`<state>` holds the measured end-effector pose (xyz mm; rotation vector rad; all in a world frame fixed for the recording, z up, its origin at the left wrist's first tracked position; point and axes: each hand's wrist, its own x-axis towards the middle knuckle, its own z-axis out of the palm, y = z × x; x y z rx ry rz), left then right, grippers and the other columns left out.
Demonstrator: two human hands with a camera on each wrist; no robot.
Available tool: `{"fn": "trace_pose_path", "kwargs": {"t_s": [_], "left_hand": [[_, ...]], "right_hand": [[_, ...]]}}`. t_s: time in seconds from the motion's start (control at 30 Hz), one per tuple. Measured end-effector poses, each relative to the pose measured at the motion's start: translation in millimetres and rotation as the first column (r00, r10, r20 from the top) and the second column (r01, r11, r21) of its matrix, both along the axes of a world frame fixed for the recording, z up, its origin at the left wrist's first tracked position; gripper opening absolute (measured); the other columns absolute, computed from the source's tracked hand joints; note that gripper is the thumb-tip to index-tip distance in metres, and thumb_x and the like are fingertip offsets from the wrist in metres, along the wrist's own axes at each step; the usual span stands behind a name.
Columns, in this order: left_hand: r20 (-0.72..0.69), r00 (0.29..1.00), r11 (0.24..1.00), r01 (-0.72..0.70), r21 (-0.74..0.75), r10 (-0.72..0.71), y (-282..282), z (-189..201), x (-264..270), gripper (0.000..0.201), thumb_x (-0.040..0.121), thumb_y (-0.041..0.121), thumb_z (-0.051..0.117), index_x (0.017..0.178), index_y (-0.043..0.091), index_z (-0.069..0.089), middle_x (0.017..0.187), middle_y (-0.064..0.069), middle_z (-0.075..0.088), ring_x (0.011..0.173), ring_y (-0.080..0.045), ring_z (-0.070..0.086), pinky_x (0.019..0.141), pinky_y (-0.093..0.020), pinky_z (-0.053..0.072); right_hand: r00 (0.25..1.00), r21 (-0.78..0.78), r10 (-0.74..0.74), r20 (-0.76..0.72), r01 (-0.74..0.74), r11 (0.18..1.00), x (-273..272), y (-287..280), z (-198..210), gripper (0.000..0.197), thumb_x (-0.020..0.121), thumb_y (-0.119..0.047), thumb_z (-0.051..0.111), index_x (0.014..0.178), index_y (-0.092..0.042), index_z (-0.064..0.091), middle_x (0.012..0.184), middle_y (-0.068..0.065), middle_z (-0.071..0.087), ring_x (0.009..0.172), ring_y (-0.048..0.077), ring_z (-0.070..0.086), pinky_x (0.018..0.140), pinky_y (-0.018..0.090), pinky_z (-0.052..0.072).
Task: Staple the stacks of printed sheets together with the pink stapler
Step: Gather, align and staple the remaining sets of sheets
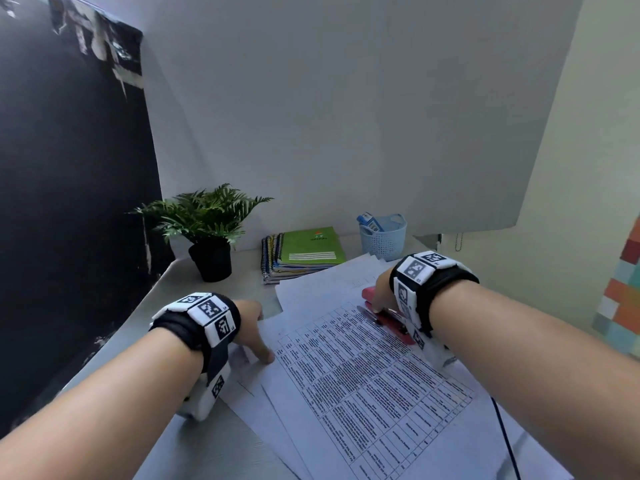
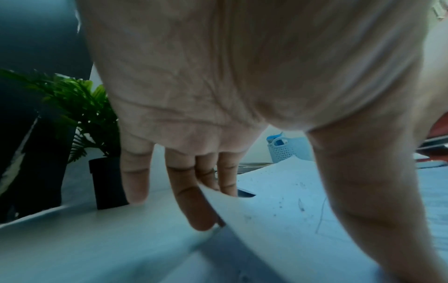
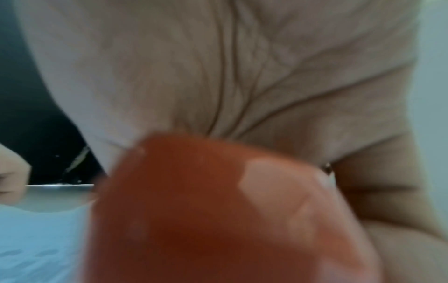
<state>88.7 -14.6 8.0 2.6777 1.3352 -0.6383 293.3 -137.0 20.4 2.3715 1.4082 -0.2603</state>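
Overlapping stacks of printed sheets (image 1: 363, 382) lie spread on the grey table (image 1: 207, 448); the top sheet carries a printed table. My right hand (image 1: 381, 294) grips the pink stapler (image 1: 394, 322) from above at the top sheet's far right corner. In the right wrist view my palm lies on the stapler's top (image 3: 218, 210). My left hand (image 1: 256, 334) rests at the sheets' left edge, with straight fingers (image 2: 194, 206) touching the table and the paper edge (image 2: 278, 201) and the thumb pressing on the paper.
A potted fern (image 1: 207, 220) stands at the back left. Beside it sits a pile of spiral notebooks (image 1: 304, 252) with a green one on top. A blue basket (image 1: 382, 237) is behind the right hand. A black cable (image 1: 505, 438) crosses the papers at the right.
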Motion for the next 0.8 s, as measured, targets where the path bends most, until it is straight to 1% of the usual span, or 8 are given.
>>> {"fn": "trace_pose_path", "kwargs": {"t_s": [0.1, 0.17, 0.3, 0.37, 0.47, 0.57, 0.7, 0.8], "left_hand": [[-0.01, 1.0, 0.997, 0.018, 0.074, -0.018, 0.9, -3.1, -0.1, 0.061, 0.082, 0.047, 0.066, 0.129, 0.012, 0.046, 0.125, -0.003, 0.057, 0.109, -0.021, 0.055, 0.086, -0.029, 0.044], [0.001, 0.999, 0.987, 0.043, 0.156, -0.044, 1.2, -3.4, -2.0, 0.049, 0.091, 0.04, 0.055, 0.13, 0.011, 0.046, 0.129, -0.006, 0.054, 0.115, -0.023, 0.053, 0.089, -0.029, 0.043], [0.206, 0.977, 0.981, 0.019, 0.192, -0.059, 6.0, 13.1, -15.1, 0.023, 0.094, 0.026, 0.049, 0.113, 0.014, 0.048, 0.114, -0.008, 0.055, 0.105, -0.025, 0.055, 0.079, -0.026, 0.041], [0.385, 0.921, 0.981, -0.02, 0.191, -0.056, 8.6, 28.4, -27.2, 0.01, 0.094, 0.024, 0.05, 0.097, 0.018, 0.043, 0.095, -0.008, 0.055, 0.087, -0.025, 0.055, 0.071, -0.028, 0.041], [0.614, 0.786, 0.979, -0.057, 0.196, -0.077, 1.5, 54.4, -44.4, 0.011, 0.094, 0.025, 0.052, 0.093, 0.018, 0.044, 0.083, -0.008, 0.059, 0.076, -0.025, 0.055, 0.065, -0.033, 0.043], [0.776, 0.614, 0.974, -0.048, 0.223, -0.147, -11.9, 75.6, -54.0, 0.011, 0.094, 0.024, 0.053, 0.089, 0.015, 0.046, 0.075, -0.006, 0.057, 0.067, -0.021, 0.05, 0.058, -0.03, 0.038], [0.826, 0.536, 0.961, -0.089, 0.26, -0.174, -12.1, 85.9, -58.1, 0.014, 0.091, 0.026, 0.058, 0.098, 0.017, 0.049, 0.101, -0.001, 0.052, 0.092, -0.018, 0.051, 0.072, -0.03, 0.04], [0.865, 0.482, 0.974, -0.092, 0.207, -0.138, -6.2, 90.6, -58.5, 0.041, 0.086, 0.036, 0.064, 0.12, 0.024, 0.045, 0.121, 0.012, 0.046, 0.112, -0.008, 0.046, 0.096, -0.033, 0.041]], "right_hand": [[0.994, -0.029, -0.037, 0.1, 0.04, 0.999, 88.1, 48.7, -56.0, 0.046, 0.064, -0.058, 0.066, 0.096, -0.026, 0.069, 0.07, -0.005, 0.062, 0.067, 0.019, 0.06, 0.077, 0.037, 0.053], [0.996, 0.019, -0.075, 0.055, 0.074, 0.997, 102.2, 53.6, -65.4, 0.052, 0.065, -0.06, 0.063, 0.103, -0.025, 0.064, 0.069, -0.007, 0.055, 0.071, 0.022, 0.059, 0.077, 0.037, 0.051], [0.985, 0.296, -0.151, -0.085, 0.169, 0.94, 29.9, 0.5, -9.7, 0.057, 0.086, -0.051, 0.055, 0.127, -0.012, 0.05, 0.116, 0.005, 0.06, 0.109, 0.027, 0.057, 0.086, 0.031, 0.044], [0.957, 0.441, -0.16, -0.24, 0.255, 0.861, 20.6, -0.6, 5.9, 0.07, 0.086, -0.054, 0.055, 0.137, -0.01, 0.036, 0.126, 0.009, 0.054, 0.111, 0.027, 0.055, 0.084, 0.031, 0.044], [0.87, 0.568, -0.004, -0.493, 0.325, 0.756, 10.1, 1.1, 26.5, 0.083, 0.084, -0.056, 0.058, 0.144, -0.012, 0.023, 0.134, 0.009, 0.048, 0.116, 0.026, 0.052, 0.086, 0.032, 0.042], [0.739, 0.63, 0.188, -0.647, 0.379, 0.678, 3.3, 6.7, 36.4, 0.077, 0.078, -0.053, 0.066, 0.136, -0.012, 0.037, 0.13, 0.003, 0.053, 0.116, 0.022, 0.054, 0.095, 0.031, 0.041], [0.544, 0.712, 0.467, -0.698, 0.456, 0.533, -0.4, 18.7, 48.9, 0.047, 0.079, -0.028, 0.073, 0.121, -0.014, 0.057, 0.112, 0.004, 0.068, 0.103, 0.021, 0.064, 0.1, 0.045, 0.045], [0.555, 0.766, 0.536, -0.636, 0.373, 0.524, -5.7, 20.1, 63.8, 0.047, 0.075, -0.038, 0.072, 0.117, -0.021, 0.057, 0.11, 0.0, 0.069, 0.103, 0.02, 0.065, 0.098, 0.043, 0.047]]}}
